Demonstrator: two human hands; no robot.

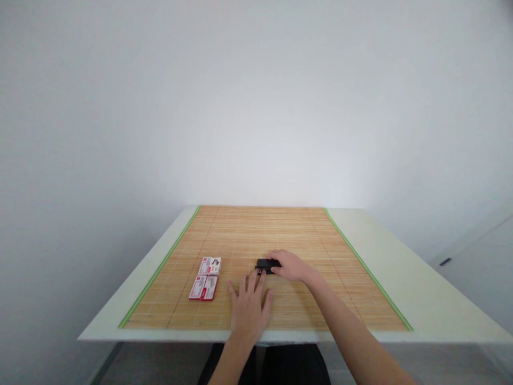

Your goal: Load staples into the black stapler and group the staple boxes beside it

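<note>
A small black stapler (pixel 267 264) lies on the bamboo mat (pixel 256 230), a little right of the middle. My right hand (pixel 292 265) comes from the right and grips the stapler's right end, thumb on the near side and fingers over the far side. Spread out flat with the palm down, my left hand (pixel 249 307) rests on the mat in front of it. The left index and middle fingertips reach the stapler's near left end; whether they press on it I cannot tell.
Left of my hands, several small red and white boxes (pixel 204 279) lie grouped in two rows. Green edging (pixel 368 271) borders the mat on both sides. The white table (pixel 385 251) meets a plain wall (pixel 256 107) at the back.
</note>
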